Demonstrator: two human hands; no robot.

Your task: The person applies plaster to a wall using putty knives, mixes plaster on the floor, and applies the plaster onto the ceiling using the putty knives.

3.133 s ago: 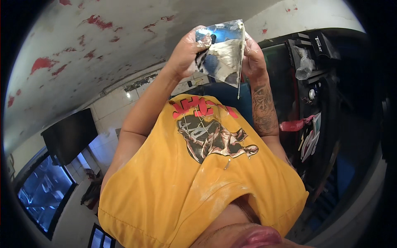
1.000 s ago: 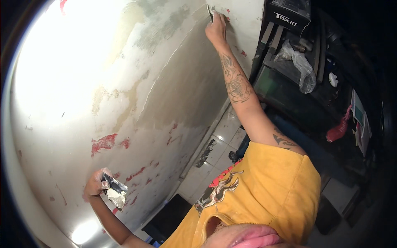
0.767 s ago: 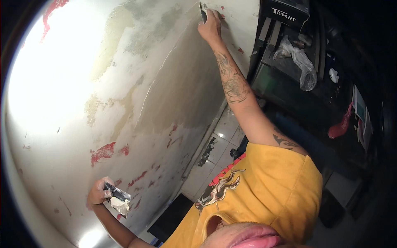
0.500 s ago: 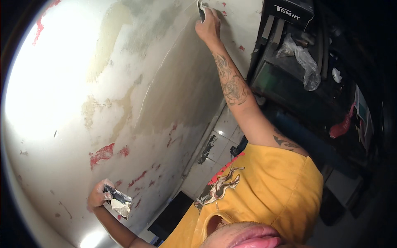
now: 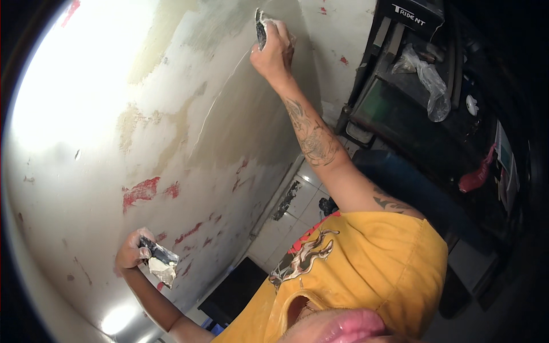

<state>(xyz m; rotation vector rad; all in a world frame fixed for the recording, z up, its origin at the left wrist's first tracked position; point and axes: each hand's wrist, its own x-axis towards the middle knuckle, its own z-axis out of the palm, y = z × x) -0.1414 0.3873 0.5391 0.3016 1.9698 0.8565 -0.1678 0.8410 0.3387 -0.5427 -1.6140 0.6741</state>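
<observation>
High on the patchy wall (image 5: 240,108), my right hand (image 5: 277,52) is closed around a dark putty knife (image 5: 261,34). The knife is at the wall; whether its edge touches, I cannot tell. A thin white ridge (image 5: 213,108) runs down the wall from near that hand. At the lower left, my left hand (image 5: 131,251) grips a second putty knife (image 5: 153,248), with a lump of whitish putty (image 5: 162,268) on its blade. White smears cover the fingers of both hands.
Red patches (image 5: 143,193) show through the wall's coating. On the right stands a dark cabinet (image 5: 394,114) carrying a black box (image 5: 409,20), a crumpled clear plastic bag (image 5: 432,86) and a red item (image 5: 476,178). A black flat object (image 5: 234,290) is at the wall's foot, near pale tiles (image 5: 286,228).
My right hand with its putty knife has moved left and down across the wall. The left hand, still holding the loaded knife, sits slightly higher in view. The whole view has shifted a little.
</observation>
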